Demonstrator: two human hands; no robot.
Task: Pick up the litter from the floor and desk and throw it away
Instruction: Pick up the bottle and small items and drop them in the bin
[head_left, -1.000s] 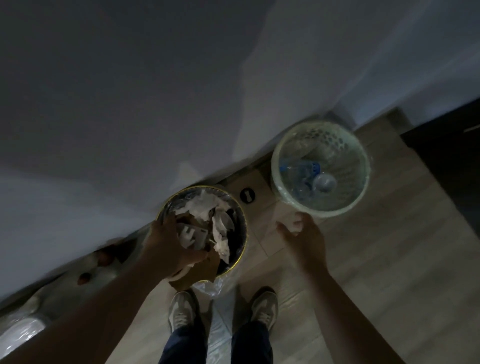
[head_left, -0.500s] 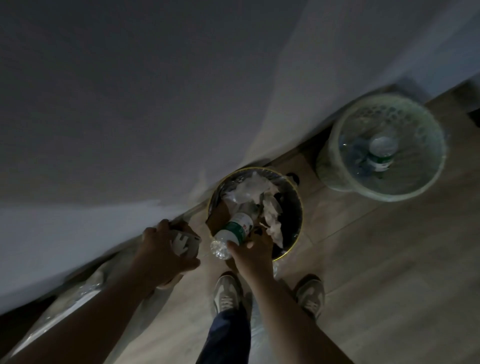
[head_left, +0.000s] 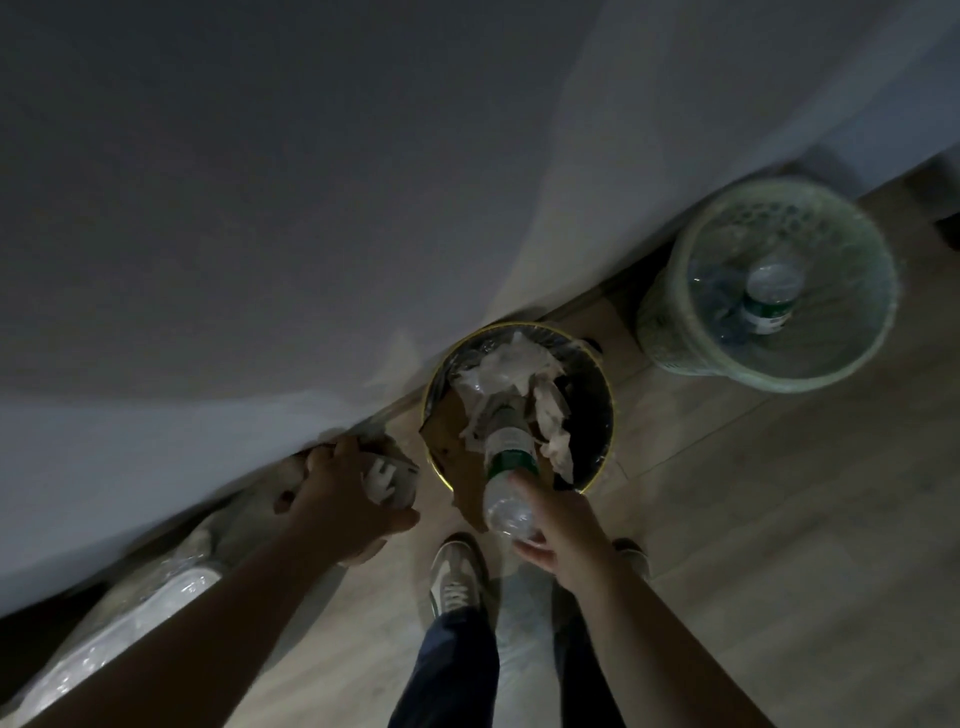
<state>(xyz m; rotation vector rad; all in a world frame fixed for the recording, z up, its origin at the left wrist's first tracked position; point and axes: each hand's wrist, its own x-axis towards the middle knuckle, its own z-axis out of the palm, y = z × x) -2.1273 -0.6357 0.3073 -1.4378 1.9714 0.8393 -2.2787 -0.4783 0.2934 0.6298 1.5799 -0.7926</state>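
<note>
A dark round bin with a gold rim (head_left: 608, 410) stands on the floor by the wall, holding crumpled white paper (head_left: 511, 371) and brown cardboard. My right hand (head_left: 561, 525) grips a clear plastic bottle with a green label (head_left: 506, 478), tilted neck-down over the bin's near rim. My left hand (head_left: 337, 493) is left of the bin, closed on a small packet with white printing (head_left: 387, 478).
A pale mesh basket (head_left: 675, 332) with a clear liner stands at the right by the wall and holds plastic bottles (head_left: 769, 296). A plastic-wrapped bundle (head_left: 135, 618) lies along the wall at the lower left. My shoes (head_left: 457, 571) stand on the wooden floor.
My left hand lifted the packet out of the dark bin and moved left. My right hand left the mesh basket and now holds a bottle at the dark bin.
</note>
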